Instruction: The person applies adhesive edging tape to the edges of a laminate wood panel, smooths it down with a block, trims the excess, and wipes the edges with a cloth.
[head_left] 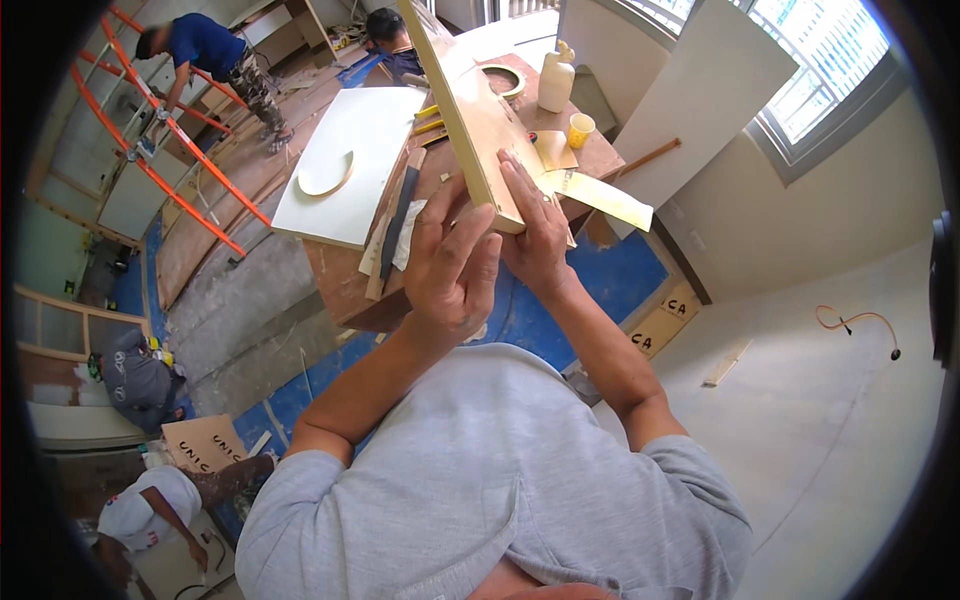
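Observation:
A long, pale wooden board (pixel 462 120) with a thin edge rises steeply over the workbench (pixel 340 285), its near end between my hands. My right hand (pixel 538 228) lies along the board's right side with its fingers stretched out; its thumb is mostly hidden. At the left of the near corner, my left hand (pixel 452 268) has its fingers apart and loosely bent, one fingertip touching or very close to the edge. Beside the left hand lie a dark strip (pixel 402 205) and thin wood offcuts (pixel 375 255). Yellow-handled tools (pixel 428 118) lie partly behind the board.
A white panel (pixel 340 190) bears a curved offcut (pixel 327 178). Behind stand a glue bottle (pixel 556 80), tape roll (pixel 505 82) and yellow cup (pixel 580 130). A sheet (pixel 700 90) leans by the window. Other people work around an orange ladder (pixel 160 120) and the floor.

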